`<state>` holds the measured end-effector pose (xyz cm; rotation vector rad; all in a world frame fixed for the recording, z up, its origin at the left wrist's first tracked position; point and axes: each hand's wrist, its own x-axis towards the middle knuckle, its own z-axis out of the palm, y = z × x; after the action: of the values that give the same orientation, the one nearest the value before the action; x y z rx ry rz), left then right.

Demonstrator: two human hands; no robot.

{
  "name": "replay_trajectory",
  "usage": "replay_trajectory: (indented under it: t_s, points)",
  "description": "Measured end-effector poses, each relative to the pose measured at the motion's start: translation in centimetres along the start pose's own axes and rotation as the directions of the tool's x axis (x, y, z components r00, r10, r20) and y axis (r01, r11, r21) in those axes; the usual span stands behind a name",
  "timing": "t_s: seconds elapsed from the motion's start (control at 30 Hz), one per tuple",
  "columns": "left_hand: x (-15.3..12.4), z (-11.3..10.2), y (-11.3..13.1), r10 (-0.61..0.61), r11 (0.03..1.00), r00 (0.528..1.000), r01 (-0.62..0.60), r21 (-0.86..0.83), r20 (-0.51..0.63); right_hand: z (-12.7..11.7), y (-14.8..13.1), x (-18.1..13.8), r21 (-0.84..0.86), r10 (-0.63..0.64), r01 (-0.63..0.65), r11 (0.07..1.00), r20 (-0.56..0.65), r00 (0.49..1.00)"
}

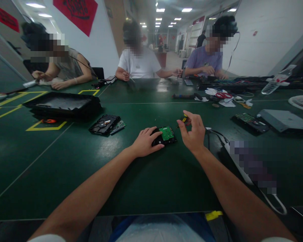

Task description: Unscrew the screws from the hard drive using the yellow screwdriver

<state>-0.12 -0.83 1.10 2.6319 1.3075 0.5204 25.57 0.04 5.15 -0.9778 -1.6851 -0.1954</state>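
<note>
A black hard drive with a green circuit board [166, 134] on top lies on the dark green table [146, 181] in front of me. My left hand [145, 142] rests on its left side, fingers curled over the edge and holding it. My right hand [193, 131] hovers just right of the drive, thumb and fingers pinched on a small screwdriver with a yellow and black handle [183, 119].
Another opened hard drive [104, 124] with a loose board lies to the left, beside a black tray [63, 105]. A drive [249, 121] and a grey box [284, 120] sit at right, with cables near my right arm. Three people work across the table.
</note>
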Motion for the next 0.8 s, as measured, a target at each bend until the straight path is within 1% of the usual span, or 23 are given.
replay_trajectory:
  t_s: [0.13, 0.33, 0.47, 0.67, 0.8]
  points:
    - [0.03, 0.08, -0.11, 0.008, 1.000, 1.000, -0.008, 0.003, -0.005, 0.15, 0.07, -0.06, 0.003, -0.015, 0.015, 1.000, -0.006, 1.000]
    - [0.02, 0.21, -0.20, 0.011, 1.000, 1.000, -0.011, 0.028, -0.003, 0.32, 0.16, -0.02, -0.012, 0.020, -0.020, 1.000, 0.002, 1.000]
    - [0.01, 0.23, -0.17, 0.008, 0.999, 1.000, -0.008, 0.032, -0.008, 0.47, 0.27, 0.23, -0.012, 0.017, -0.017, 1.000, -0.002, 1.000]
    - [-0.03, 0.28, -0.22, 0.017, 0.999, 1.000, -0.016, 0.039, -0.016, 0.45, 0.19, 0.67, 0.027, -0.008, 0.006, 1.000, 0.075, 0.997]
    - [-0.05, 0.36, -0.27, 0.024, 0.999, 0.999, -0.023, 0.031, -0.027, 0.16, 0.06, 0.85, 0.046, -0.026, 0.021, 0.999, 0.097, 0.995]
